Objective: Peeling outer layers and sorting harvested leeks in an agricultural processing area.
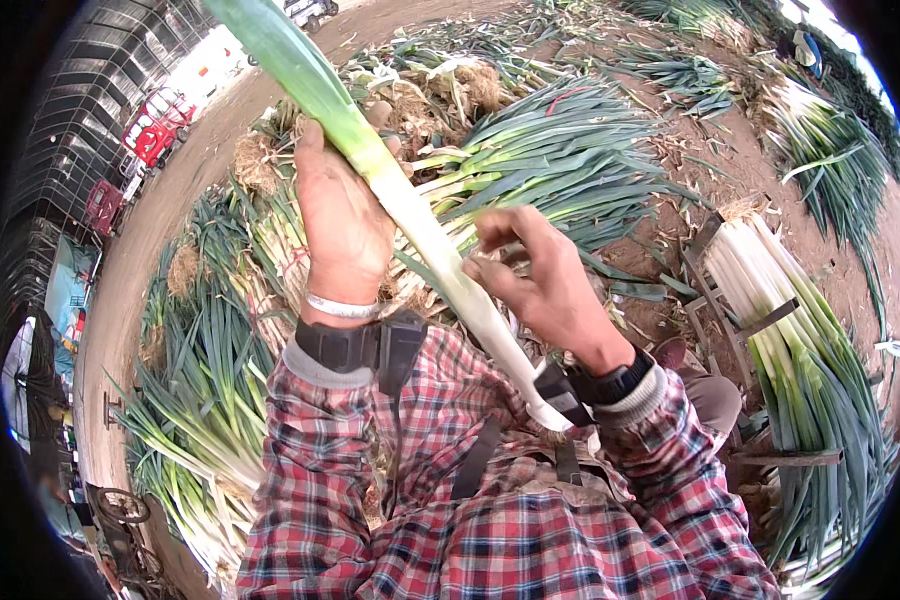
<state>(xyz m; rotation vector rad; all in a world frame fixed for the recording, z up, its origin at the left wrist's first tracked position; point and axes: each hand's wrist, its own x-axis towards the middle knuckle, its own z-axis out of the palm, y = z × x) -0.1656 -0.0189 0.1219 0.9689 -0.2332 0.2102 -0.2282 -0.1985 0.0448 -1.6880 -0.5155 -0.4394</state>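
Note:
A long leek (410, 205) slants across the middle of the view, green leaves at the upper left and white end low near my right wrist. My left hand (345, 215) is closed around it where the green turns white, with fingertips showing on the far side. Beside the white shaft, my right hand (540, 275) has its fingers curled and the thumb tip at the leek's edge. Whether anything thin is pinched there cannot be made out. Both wrists carry dark straps.
Bundled leeks (570, 150) lie on the ground ahead, and more leeks (200, 370) are heaped at my left. On the right, a wooden rack (705, 285) holds a stack of white-stemmed leeks (770, 290). Red vehicles (155, 130) stand far left.

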